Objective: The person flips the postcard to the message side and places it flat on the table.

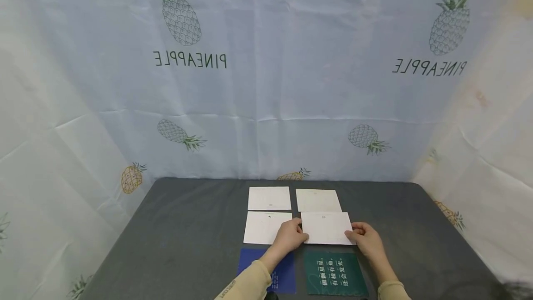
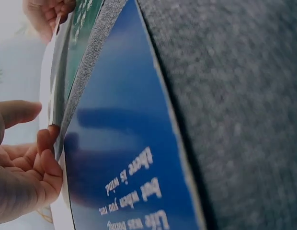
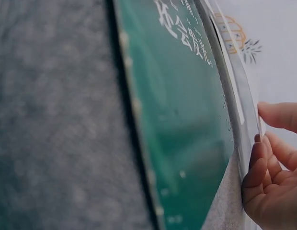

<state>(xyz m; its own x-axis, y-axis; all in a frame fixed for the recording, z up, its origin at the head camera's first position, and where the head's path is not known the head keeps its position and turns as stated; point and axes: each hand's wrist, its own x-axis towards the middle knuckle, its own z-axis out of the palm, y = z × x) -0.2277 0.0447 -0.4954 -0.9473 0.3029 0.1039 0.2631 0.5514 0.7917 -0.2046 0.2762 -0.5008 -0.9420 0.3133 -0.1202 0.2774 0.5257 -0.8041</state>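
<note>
On the dark grey table (image 1: 187, 235) lie four white cards in two rows, with a blue card (image 1: 283, 272) and a green card (image 1: 335, 274) in front of them. The near-right white card (image 1: 326, 228) is held at both ends. My left hand (image 1: 298, 231) pinches its left edge and my right hand (image 1: 352, 234) pinches its right edge. In the left wrist view the left hand's fingers (image 2: 45, 143) curl at the card's thin edge (image 2: 45, 86), beside the blue card (image 2: 134, 143). In the right wrist view the right hand's fingers (image 3: 261, 163) grip the card's edge (image 3: 240, 103) past the green card (image 3: 182, 110).
The other white cards are at the far left (image 1: 269, 198), the far right (image 1: 318, 200) and the near left (image 1: 262, 228). A pale cloth printed with pineapples (image 1: 266, 82) hangs behind and at both sides of the table. Bare grey table lies left and right of the cards.
</note>
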